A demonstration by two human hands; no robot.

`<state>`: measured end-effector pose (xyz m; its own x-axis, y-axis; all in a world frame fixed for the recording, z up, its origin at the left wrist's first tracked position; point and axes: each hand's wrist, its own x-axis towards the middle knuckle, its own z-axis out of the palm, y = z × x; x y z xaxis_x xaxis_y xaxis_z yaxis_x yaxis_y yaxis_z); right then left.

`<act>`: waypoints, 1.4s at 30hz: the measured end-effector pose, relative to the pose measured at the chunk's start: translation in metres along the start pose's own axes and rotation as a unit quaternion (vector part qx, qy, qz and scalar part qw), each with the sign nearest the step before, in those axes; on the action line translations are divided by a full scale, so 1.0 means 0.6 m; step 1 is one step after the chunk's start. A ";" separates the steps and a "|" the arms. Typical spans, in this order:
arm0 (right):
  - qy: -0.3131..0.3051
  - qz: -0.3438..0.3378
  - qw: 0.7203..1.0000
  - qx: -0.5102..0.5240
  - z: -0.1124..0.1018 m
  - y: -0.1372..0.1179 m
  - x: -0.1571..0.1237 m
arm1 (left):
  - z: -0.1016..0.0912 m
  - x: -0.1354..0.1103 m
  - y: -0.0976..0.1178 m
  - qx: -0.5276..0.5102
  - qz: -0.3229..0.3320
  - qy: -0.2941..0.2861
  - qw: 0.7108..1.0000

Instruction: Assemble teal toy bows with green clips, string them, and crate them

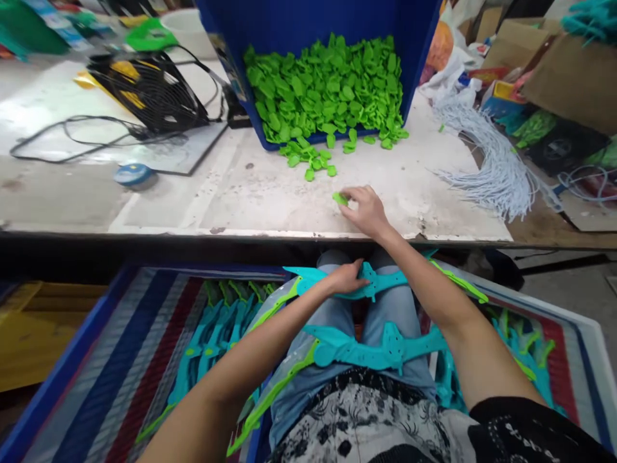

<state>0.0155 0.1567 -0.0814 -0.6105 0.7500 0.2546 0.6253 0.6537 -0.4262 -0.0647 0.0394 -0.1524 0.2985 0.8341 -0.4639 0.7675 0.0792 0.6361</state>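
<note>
My right hand (367,209) is just above the white tabletop, pinching a small bright green plastic piece (340,199) between thumb and fingertips. Across my lap lies a turquoise plastic toy bow (390,281) with lime green limbs. My left hand (348,278) is closed around its middle, the fingers partly hidden. Nearer my body, a second toy bow (354,350) of the same kind rests on my thighs. Beyond my right hand, a blue bin (308,13) lies tipped with its mouth toward me, full of green pieces (328,87), some spilled onto the table.
To the left stand a black fan (154,90) with a loose cable and a blue round tape roll (132,174). A bundle of pale strings (501,167) lies at the right, near cardboard boxes (573,83). Striped-lined crates (110,360) with more bows flank my legs below the table edge.
</note>
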 end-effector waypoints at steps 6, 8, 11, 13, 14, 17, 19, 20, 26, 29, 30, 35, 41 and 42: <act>0.001 0.021 1.000 0.014 0.008 0.017 -0.277 | -0.007 0.028 -0.027 -0.262 -0.022 -0.048 0.964; -0.004 0.029 1.000 -0.001 0.031 0.015 -0.318 | -0.004 0.031 -0.026 -0.345 -0.065 -0.067 0.934; 0.004 0.034 0.999 -0.024 0.060 0.007 -0.333 | -0.001 0.031 -0.021 -0.392 -0.094 -0.061 0.913; 0.017 0.035 0.998 -0.042 0.071 0.000 -0.331 | -0.001 0.029 -0.017 -0.400 -0.098 -0.055 0.909; 0.027 0.035 0.998 -0.051 0.074 -0.003 -0.330 | -0.001 0.027 -0.016 -0.403 -0.099 -0.054 0.908; 0.074 0.038 0.994 -0.067 0.082 -0.008 -0.332 | -0.004 0.023 -0.015 -0.405 -0.090 -0.055 0.908; 0.097 0.032 0.992 -0.070 0.088 -0.007 -0.334 | -0.006 0.022 -0.016 -0.403 -0.083 -0.052 0.910; 0.101 0.026 0.992 -0.069 0.091 -0.006 -0.333 | -0.006 0.021 -0.016 -0.403 -0.080 -0.051 0.910; 0.118 0.053 0.987 -0.096 0.099 -0.011 -0.327 | -0.008 0.018 -0.017 -0.388 -0.021 -0.074 0.918; 0.130 0.100 0.982 -0.094 0.098 -0.015 -0.332 | -0.007 0.017 -0.018 -0.371 0.003 -0.068 0.926; 0.128 0.114 0.982 -0.076 0.097 -0.015 -0.333 | -0.005 0.017 -0.018 -0.367 0.004 -0.061 0.928; 0.026 0.216 0.975 0.039 0.080 0.006 -0.317 | 0.005 0.016 -0.016 -0.355 0.005 -0.035 0.934; -0.212 0.241 0.947 0.031 0.048 0.031 -0.258 | 0.024 0.021 -0.020 -0.336 0.009 0.013 0.942; -0.227 0.240 0.943 0.030 0.043 0.032 -0.253 | 0.025 0.024 -0.023 -0.323 0.010 0.022 0.946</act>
<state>0.1073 0.0529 -0.1505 -0.4181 0.8285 -0.3725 0.8626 0.2335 -0.4488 -0.0624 0.0418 -0.1771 0.2736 0.8598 -0.4311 0.2514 0.3687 0.8949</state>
